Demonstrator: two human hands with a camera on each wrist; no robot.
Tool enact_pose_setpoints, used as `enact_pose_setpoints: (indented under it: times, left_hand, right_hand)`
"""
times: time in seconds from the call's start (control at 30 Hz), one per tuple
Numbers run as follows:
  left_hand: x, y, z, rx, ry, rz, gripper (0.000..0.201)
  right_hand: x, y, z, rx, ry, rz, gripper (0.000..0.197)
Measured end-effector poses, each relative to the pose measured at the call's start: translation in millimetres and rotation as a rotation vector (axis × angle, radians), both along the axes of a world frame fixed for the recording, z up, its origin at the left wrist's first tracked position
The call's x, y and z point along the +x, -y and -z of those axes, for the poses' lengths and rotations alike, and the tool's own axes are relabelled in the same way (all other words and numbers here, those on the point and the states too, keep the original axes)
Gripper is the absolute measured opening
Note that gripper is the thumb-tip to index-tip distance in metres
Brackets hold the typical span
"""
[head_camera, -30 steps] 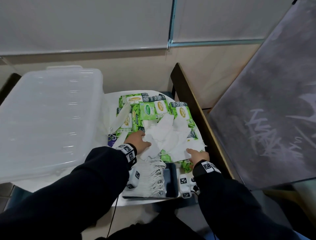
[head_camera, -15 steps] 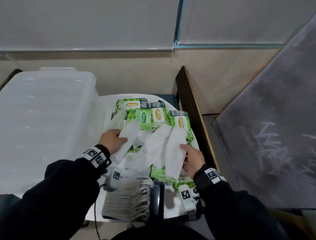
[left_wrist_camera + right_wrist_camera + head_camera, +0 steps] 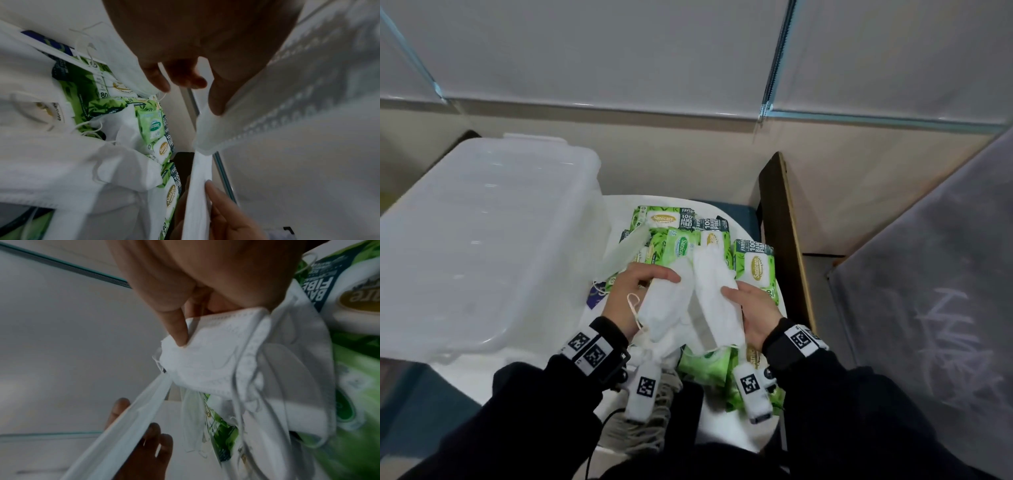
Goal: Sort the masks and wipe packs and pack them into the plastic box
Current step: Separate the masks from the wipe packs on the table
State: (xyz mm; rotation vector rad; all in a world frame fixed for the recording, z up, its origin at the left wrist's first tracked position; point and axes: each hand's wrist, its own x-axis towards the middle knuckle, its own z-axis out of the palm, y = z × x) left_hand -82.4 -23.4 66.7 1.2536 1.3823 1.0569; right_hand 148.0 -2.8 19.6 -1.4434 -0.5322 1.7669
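Observation:
My left hand (image 3: 645, 286) grips a folded white mask (image 3: 666, 305), thumb on top, an ear loop hanging over the wrist. My right hand (image 3: 743, 305) pinches a second white mask (image 3: 714, 298) beside it, with the thumb (image 3: 180, 331) pressed on that mask (image 3: 216, 363). Both masks are held just above a pile of green wipe packs (image 3: 755, 269) and more loose white masks (image 3: 131, 129). The translucent plastic box (image 3: 482, 246) stands to the left of the pile. In the left wrist view my thumb rests on the mask's edge (image 3: 232, 126).
A stack of grey masks (image 3: 637, 428) lies on a dark tray (image 3: 690, 404) near my body. A pale green mask (image 3: 623, 253) leans against the box. A dark wooden board (image 3: 780, 240) stands upright along the pile's right side. A wall is close behind.
Both hands were flat on the pile; they have each picked up a white mask and raised it, drawing the two masks close together.

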Motion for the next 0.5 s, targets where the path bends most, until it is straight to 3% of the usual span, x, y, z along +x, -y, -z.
enact_pose_setpoints:
  times: [0.1,0.2,0.3,0.43,0.5]
  left_hand:
    - [5.2,-1.2,-7.5,-0.032,0.102,0.116,0.03]
    - [9.6,-3.3,-15.4,-0.109,0.1,0.186,0.042]
    - [5.6,-9.3,-17.8,-0.183,0.125,0.186,0.048]
    - [1.0,-14.8,-16.2,-0.083,0.015,0.194,0.023]
    - [1.1,-16.2,-13.8,-0.024,-0.054,0.189,0.022]
  right_hand:
    - [7.9,-1.8,-4.3,0.037,-0.004,-0.034,0.03]
    - [21.4,-1.9,-11.8,0.09,0.051,-0.166,0.043]
    - [40.4,-3.5,-16.2,0.081,0.094,-0.2,0.037]
    - [59.3,-7.6,-20.5,0.054,0.084,-0.129,0.025]
    - [60.6,-8.1,-24.7,0.047,0.032,-0.108,0.028]
